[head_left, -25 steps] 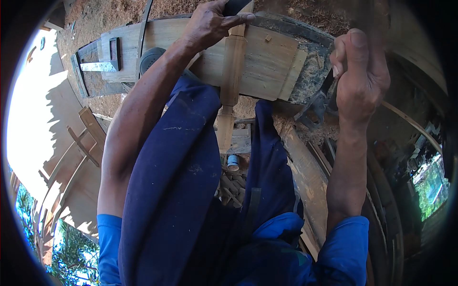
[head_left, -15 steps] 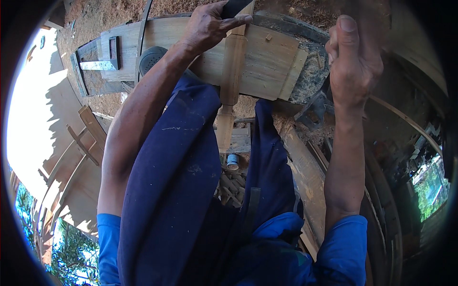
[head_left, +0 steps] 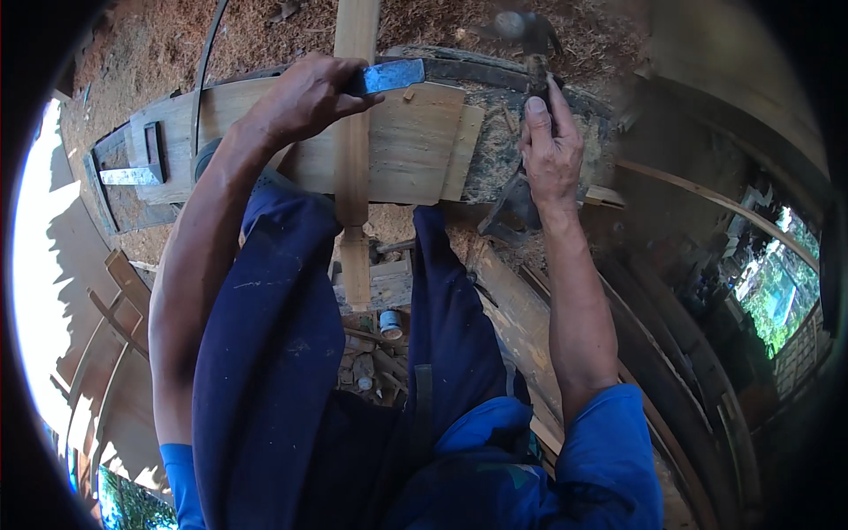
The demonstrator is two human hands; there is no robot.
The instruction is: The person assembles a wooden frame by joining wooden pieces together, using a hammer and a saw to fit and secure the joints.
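My left hand (head_left: 309,97) is closed round a wide, flat metal blade (head_left: 395,76) with a bright face; any handle is hidden in the fist. The blade points right, just above a pale wooden board (head_left: 411,150). A long squared timber (head_left: 352,168) lies crosswise over the board, under my left hand and the blade. My right hand (head_left: 552,155) holds a hammer (head_left: 535,71) by its handle at the bench's right end. The hammer's dark head points away from me and is a little blurred. My legs are on either side of the timber's near end.
A try square (head_left: 132,175) lies at the bench's left end. A thin curved strip (head_left: 205,79) stands left of my left hand. Wood shavings (head_left: 424,22) cover the ground beyond. Below, a small blue can (head_left: 390,324) stands among offcuts. Planks (head_left: 521,327) lie at the right.
My right hand has come down and left, bringing the hammer clearly into view. The blade in my left hand now shows its bright face and points right. The whole view has shifted.
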